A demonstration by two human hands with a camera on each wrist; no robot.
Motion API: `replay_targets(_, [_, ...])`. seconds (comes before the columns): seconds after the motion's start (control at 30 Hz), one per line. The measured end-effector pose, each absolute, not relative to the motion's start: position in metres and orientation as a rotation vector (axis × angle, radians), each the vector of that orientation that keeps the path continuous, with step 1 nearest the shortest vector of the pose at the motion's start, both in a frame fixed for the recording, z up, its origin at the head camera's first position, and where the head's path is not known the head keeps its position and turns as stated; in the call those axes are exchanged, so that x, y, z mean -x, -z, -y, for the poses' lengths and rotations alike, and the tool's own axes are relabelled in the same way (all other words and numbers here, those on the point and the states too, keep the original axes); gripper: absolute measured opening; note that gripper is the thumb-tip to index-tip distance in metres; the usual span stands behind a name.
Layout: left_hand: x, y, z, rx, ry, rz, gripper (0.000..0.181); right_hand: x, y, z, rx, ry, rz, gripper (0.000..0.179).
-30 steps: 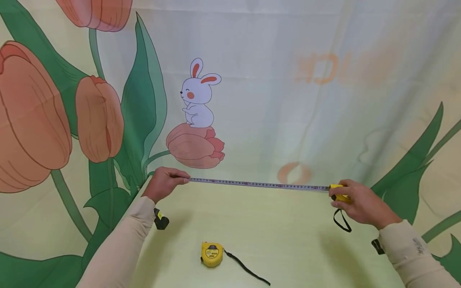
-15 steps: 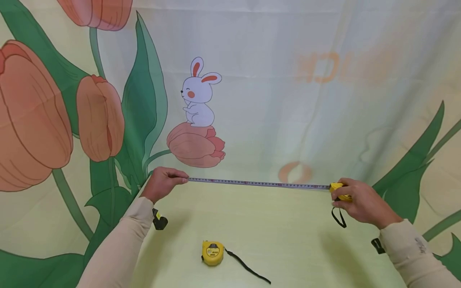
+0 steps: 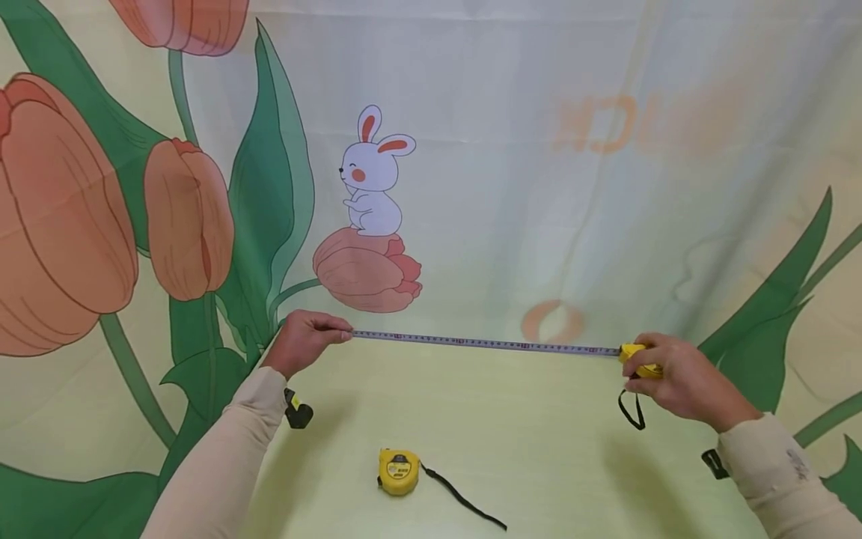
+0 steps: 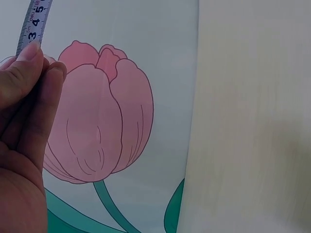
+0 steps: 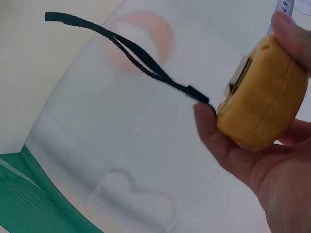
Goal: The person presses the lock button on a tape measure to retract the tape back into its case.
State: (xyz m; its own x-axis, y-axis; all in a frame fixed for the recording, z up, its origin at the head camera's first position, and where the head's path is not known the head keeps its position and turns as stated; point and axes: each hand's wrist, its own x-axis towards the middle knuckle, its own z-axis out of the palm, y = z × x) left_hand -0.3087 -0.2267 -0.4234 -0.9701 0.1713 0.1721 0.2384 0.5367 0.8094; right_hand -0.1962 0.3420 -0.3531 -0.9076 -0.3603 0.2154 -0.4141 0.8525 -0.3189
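Note:
A measuring tape blade (image 3: 471, 343) stretches nearly level between the two hands, above the table's far edge. My left hand (image 3: 304, 344) pinches its free end between thumb and fingers; the left wrist view shows the printed blade (image 4: 34, 29) leaving the thumb tip. On the other side my right hand (image 3: 683, 378) grips the yellow tape measure case (image 3: 640, 361), whose black wrist strap (image 3: 631, 410) dangles below. In the right wrist view the case (image 5: 265, 94) lies between thumb and fingers. A second yellow tape measure (image 3: 398, 472), blade retracted, lies on the table with its strap to the right.
The pale table (image 3: 471, 419) spans the lower middle. Behind it hangs a curtain (image 3: 485, 187) printed with tulips and a white rabbit. Dark wrist devices show below both forearms, the left one (image 3: 298, 410) and the right one (image 3: 715, 464).
My right hand and the case have shifted slightly to the right, lengthening the blade a little. The strap swings slightly. My left hand keeps its pinch, almost still.

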Motion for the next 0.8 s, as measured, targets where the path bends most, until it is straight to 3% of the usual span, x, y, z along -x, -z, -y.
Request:
replay_targets(0.17, [0.3079,0.4237,0.2287,0.361,1.420,2.690,0.018,0.1939,0.3561,-0.3449,-0.585,-0.557,2.911,0.053])
replay_targets(0.27, [0.3068,0.4223,0.2284,0.361,1.429,2.692,0.020,0.1929,0.3566,-0.3462,-0.550,-0.559,2.909,0.065])
replay_targets(0.8, [0.3015,0.4189,0.2228,0.377,1.422,2.703,0.018,0.1917,0.3609,-0.3425,-0.522,-0.568,2.884,0.057])
